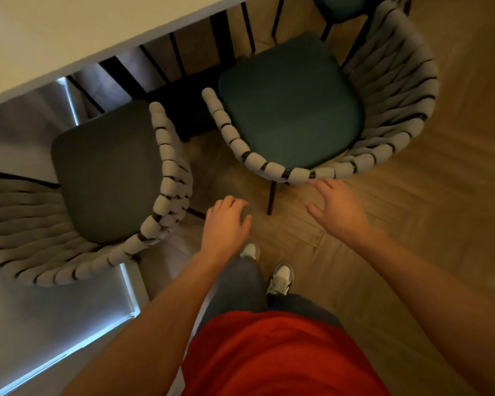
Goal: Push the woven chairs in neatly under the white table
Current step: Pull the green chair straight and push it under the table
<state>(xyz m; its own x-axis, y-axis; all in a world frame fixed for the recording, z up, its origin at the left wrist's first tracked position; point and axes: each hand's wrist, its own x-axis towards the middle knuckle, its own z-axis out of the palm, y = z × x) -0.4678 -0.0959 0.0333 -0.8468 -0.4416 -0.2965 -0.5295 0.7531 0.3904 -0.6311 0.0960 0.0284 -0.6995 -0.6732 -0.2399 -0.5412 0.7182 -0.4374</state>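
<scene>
Here, looking down from the head camera, I see the white table (69, 32) running along the top left, its edge slanting from the upper middle down to the left border. Two woven chairs stand pulled out from it. The left woven chair (103, 181) has a grey seat, and only the seat's far corner reaches close to the table edge; its woven back curls round toward the lower left. The right woven chair (292, 104) has a teal seat that sits clear of the table edge, with the woven back wrapping its right and near sides.

Between the two chairs' wrapped rims lies a strip of bare wooden floor (412, 238), and open floor spreads wide to the right of the right chair. Dark table legs (177, 58) stand under the tabletop, beyond the chairs.

My left hand (226, 224) hovers in the gap between the chairs, fingers loosely curled and gripping nothing, just beside the left chair's rim without touching it. My right hand (335, 207) is spread open, fingers released, its fingertips (326, 185) right at the near rim of the right chair; whether they touch it I cannot tell.
</scene>
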